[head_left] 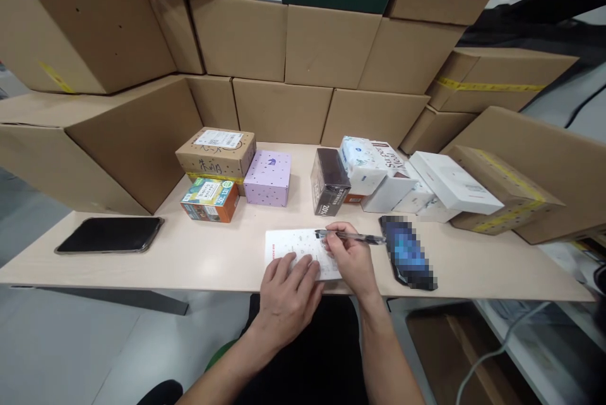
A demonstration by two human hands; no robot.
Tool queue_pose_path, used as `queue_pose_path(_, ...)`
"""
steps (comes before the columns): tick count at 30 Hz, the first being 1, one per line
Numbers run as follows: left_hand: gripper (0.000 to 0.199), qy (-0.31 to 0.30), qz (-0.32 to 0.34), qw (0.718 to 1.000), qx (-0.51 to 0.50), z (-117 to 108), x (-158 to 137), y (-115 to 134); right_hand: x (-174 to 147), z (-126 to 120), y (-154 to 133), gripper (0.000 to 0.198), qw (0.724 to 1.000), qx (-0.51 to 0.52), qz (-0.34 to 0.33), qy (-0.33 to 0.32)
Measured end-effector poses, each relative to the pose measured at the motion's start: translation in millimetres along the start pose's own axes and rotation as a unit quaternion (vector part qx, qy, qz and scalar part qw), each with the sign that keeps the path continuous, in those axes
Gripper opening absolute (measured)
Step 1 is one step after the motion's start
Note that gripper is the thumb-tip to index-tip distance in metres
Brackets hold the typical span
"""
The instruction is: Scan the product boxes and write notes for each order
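A white notebook-like item (pixel 288 244) with small printed marks and red lettering lies near the table's front edge. My left hand (pixel 291 288) rests on its lower part, fingers stretched out over the surface. Above its right side, my right hand (pixel 353 260) closes around a pen (pixel 364 238). The pen is held almost level, its dark left end over the white surface and its other end pointing right. Whether the pen touches the surface, I cannot tell. Just right of my right hand lies a phone (pixel 408 253) with a blurred lit screen.
A dark-screened phone (pixel 111 234) lies at the left. Behind are an orange-green box (pixel 211 200), a purple box (pixel 267 179), a brown carton (pixel 215 152), a dark box (pixel 330 181), a tissue pack (pixel 362 162) and a white box (pixel 457 181). Stacked cardboard boxes (pixel 284 111) wall the back.
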State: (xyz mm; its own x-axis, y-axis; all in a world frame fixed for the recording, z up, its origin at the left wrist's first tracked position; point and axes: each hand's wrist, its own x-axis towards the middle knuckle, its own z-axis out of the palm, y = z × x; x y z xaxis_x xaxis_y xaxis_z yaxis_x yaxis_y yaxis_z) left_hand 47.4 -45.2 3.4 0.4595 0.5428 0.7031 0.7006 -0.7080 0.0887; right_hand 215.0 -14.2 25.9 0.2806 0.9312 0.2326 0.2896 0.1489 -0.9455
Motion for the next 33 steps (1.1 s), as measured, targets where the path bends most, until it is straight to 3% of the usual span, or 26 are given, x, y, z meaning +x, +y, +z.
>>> queue_pose_path(14, 0.032, -0.015, 0.01, 0.999, 0.031, 12, -8, -4, -2, 3, -2, 0.02, 0.992, -0.118, -0.028, -0.029)
queue_pose_path(33, 0.032, -0.016, 0.008, 1.0, 0.023, 12, -9, -5, -1, 3, -2, 0.024, 0.989, -0.143, -0.031, -0.035)
